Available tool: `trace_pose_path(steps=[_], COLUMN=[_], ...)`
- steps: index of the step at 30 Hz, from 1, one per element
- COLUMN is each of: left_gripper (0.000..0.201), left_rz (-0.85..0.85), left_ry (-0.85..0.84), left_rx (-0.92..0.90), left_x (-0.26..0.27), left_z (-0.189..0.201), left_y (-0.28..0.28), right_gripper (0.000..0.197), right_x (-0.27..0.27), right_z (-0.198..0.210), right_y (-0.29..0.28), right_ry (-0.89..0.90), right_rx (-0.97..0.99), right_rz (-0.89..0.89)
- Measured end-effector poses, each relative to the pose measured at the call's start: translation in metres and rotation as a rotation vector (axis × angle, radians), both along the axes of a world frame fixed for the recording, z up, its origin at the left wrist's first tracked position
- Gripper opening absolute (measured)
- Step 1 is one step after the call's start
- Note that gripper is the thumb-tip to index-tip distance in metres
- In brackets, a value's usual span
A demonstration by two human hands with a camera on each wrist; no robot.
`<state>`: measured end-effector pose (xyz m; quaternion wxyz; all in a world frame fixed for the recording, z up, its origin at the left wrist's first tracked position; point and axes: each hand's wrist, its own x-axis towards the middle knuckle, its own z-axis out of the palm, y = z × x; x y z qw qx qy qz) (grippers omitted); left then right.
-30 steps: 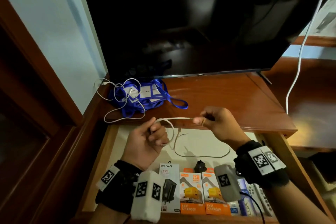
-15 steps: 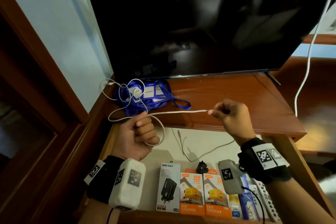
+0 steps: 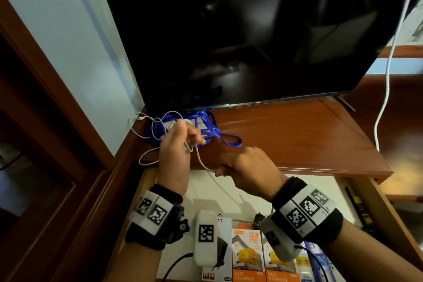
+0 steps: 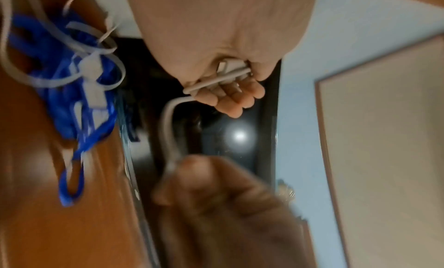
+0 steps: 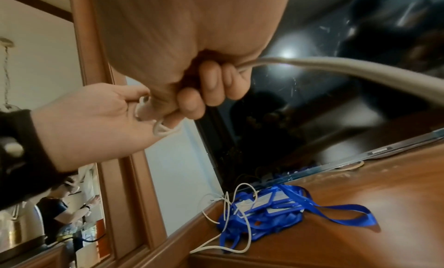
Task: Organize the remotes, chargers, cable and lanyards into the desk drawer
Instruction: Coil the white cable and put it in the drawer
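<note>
From the head camera, the left hand (image 3: 175,151) grips folded loops of the white cable (image 3: 201,160) above the desk's front edge, while the right hand (image 3: 250,170) pinches the cable over the open drawer (image 3: 375,194). Wrist gear hides part of the charger boxes (image 3: 248,256); the remotes are cut off. Blue lanyards (image 3: 225,138) lie on the desktop.

The left wrist view is blurred; fingers (image 4: 236,97) curl round a plug.

In the right wrist view, fingers (image 5: 211,86) clamp the cable.
</note>
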<state>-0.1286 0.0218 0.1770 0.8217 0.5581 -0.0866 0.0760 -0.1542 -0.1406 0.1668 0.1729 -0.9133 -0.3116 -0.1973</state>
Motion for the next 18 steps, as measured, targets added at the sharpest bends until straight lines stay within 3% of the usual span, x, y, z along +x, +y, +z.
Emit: trace_pose_path(steps=[2, 5, 11, 15, 18], left_gripper=[0.039, 0.041, 0.044, 0.041, 0.035], left_rz=[0.065, -0.007, -0.088, -0.186, -0.271], left_ry=[-0.054, -0.005, 0.15, 0.282, 0.401], left_rx=[0.258, 0.402, 0.402, 0.364, 0.209], left_x=[-0.003, -0.007, -0.017, -0.024, -0.023], left_z=[-0.005, -0.013, -0.019, -0.018, -0.022], left_y=[0.0, -0.001, -0.004, -0.001, 0.005], right_gripper=[0.019, 0.013, 0.021, 0.018, 0.028], right_x=[0.003, 0.009, 0.008, 0.009, 0.013], right_z=[0.0, -0.002, -0.007, -0.015, -0.024], right_y=[0.003, 0.008, 0.023, 0.026, 0.015], right_ry=[0.061, 0.2, 0.451, 0.561, 0.552], right_rx=[0.084, 0.264, 0.779, 0.949, 0.903], right_rz=[0.058, 0.151, 0.13, 0.091, 0.096])
